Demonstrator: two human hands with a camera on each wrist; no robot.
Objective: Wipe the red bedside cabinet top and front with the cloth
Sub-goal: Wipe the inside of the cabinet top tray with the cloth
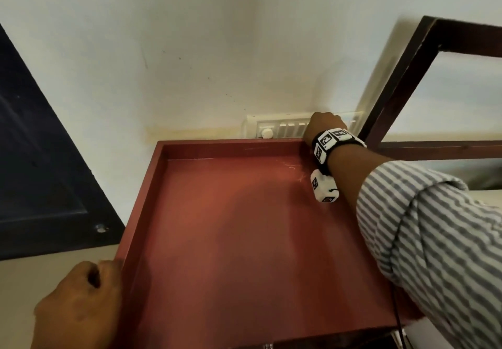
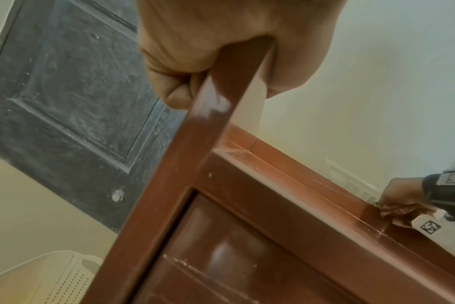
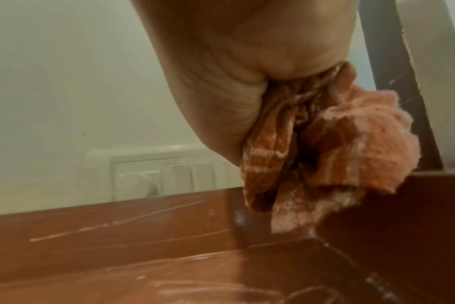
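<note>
The red bedside cabinet [image 1: 231,226] has a recessed top with a raised rim. My right hand [image 1: 324,127] is at the far right corner of that rim, gripping a bunched orange-and-white cloth [image 3: 325,144] that hangs from the palm [image 3: 247,61] against the corner. In the head view the hand hides the cloth; a bit of cloth [image 2: 400,211] shows in the left wrist view. My left hand [image 1: 81,302] grips the cabinet's near left rim [image 2: 221,107], with fingers curled over it.
A white switch plate [image 1: 279,128] sits on the wall just behind the cabinet. A dark wooden frame [image 1: 402,76] stands to the right. A dark blue door [image 1: 40,172] is on the left, and a pale perforated basket [image 2: 52,277] stands on the floor.
</note>
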